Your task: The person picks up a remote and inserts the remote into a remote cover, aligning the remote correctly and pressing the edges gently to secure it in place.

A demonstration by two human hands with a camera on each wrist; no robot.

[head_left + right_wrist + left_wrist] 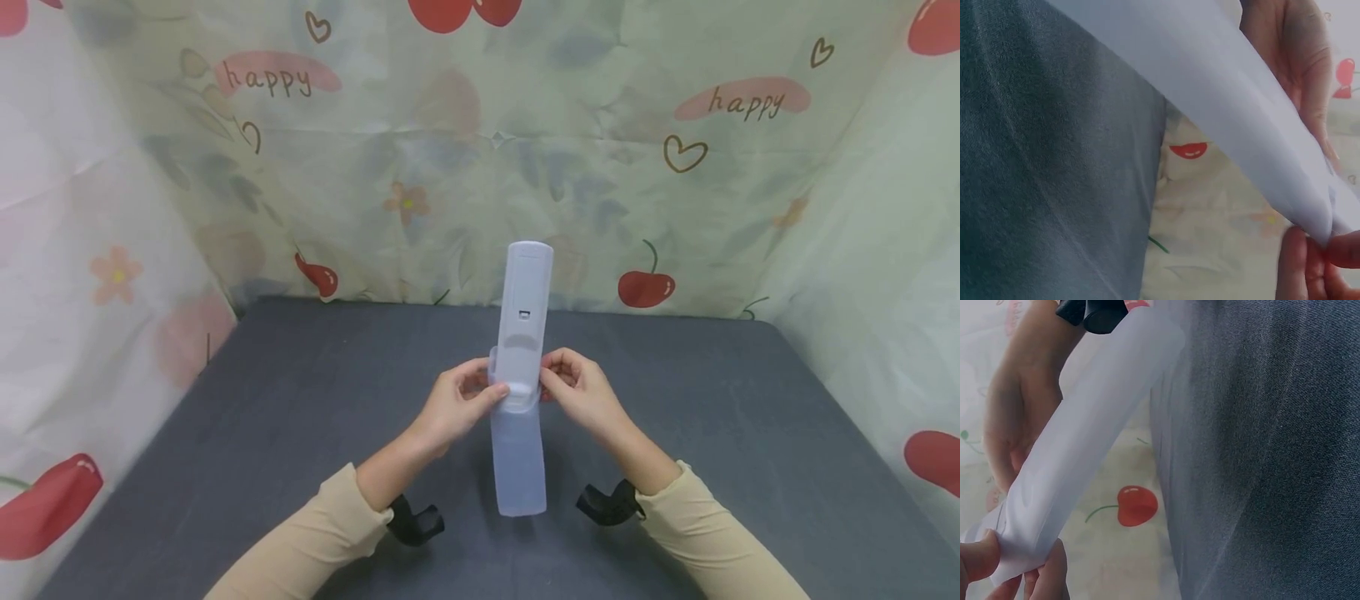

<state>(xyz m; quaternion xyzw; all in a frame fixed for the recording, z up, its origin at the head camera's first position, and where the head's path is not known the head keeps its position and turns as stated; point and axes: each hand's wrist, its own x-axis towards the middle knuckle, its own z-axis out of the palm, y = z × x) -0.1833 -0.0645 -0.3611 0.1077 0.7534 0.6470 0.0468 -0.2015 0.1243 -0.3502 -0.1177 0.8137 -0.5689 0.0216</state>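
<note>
Above dark tabletop [315, 392], before patterned curtain [502, 167], white object [520, 367] in pinch of both hands [455, 403] [590, 395]

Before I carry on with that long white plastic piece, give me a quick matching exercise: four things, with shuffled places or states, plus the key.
Things
1. Long white plastic piece with a rounded top
2. Long, pale translucent plastic piece
3. Flat table covered in dark grey cloth
4. Person's bare right grip

Places and states
A. Spreads beneath both arms
B. At the right edge of the handled pair
C. Has a small dark rectangular slot in its face
D. Forms the lower part of the handled pair in the head view

Pairs: 1-C, 2-D, 3-A, 4-B
</note>
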